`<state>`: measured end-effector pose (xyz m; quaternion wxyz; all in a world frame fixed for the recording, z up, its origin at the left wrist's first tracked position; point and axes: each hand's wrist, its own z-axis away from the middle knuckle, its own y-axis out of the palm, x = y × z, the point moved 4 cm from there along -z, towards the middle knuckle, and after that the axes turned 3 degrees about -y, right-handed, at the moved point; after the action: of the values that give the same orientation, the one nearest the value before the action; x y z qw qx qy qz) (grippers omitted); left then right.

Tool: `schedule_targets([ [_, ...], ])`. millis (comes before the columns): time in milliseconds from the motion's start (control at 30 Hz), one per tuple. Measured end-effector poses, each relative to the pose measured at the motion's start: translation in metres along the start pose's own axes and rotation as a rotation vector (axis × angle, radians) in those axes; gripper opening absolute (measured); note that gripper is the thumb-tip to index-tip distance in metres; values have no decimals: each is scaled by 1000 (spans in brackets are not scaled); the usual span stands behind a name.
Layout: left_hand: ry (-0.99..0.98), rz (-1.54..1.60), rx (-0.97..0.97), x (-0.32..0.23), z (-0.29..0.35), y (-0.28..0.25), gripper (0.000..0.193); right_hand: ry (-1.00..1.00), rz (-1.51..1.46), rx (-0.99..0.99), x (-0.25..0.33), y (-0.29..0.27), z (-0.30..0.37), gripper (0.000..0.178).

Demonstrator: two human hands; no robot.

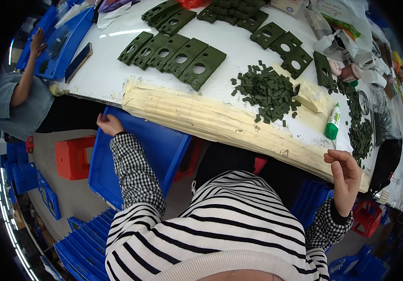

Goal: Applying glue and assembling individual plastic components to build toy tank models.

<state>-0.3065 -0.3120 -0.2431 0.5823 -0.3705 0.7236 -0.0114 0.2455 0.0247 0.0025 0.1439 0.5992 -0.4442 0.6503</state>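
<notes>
At the far-left edge of a blue tray, my left hand has its fingers curled over the rim, closed on it. The tray lies beneath my left forearm, partly under the table's front edge. My right hand is raised near the table's right front corner, fingers loosely bent and apart, with nothing in it. Nearest to that hand are a green and white glue bottle and a strip of small dark green pieces. A larger heap of such pieces lies farther in.
Dark green plates with round holes lie in rows on the white table. Tape covers its front edge. A phone lies at left, beside a co-worker's arm. A red stool and stacked blue trays stand below.
</notes>
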Motion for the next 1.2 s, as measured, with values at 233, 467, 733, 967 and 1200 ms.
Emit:
schedule_targets([
  [233,998,251,250,-246,148,-88,31,-12,-6,-9,1,-2,-7,17],
  [467,1241,-91,539,-302,207,-56,31,-61,29,-37,-2,-23,-5,16],
  [733,1014,232,818,-343,228,-69,33,-116,375,-366,-34,-91,-15,11],
  [967,1054,686,1134,-442,289,-71,54,-82,749,-319,-70,-109,-71,11],
  [1200,1086,743,1412,-463,318,-31,52,-8,730,-138,-76,-98,-93,13],
])
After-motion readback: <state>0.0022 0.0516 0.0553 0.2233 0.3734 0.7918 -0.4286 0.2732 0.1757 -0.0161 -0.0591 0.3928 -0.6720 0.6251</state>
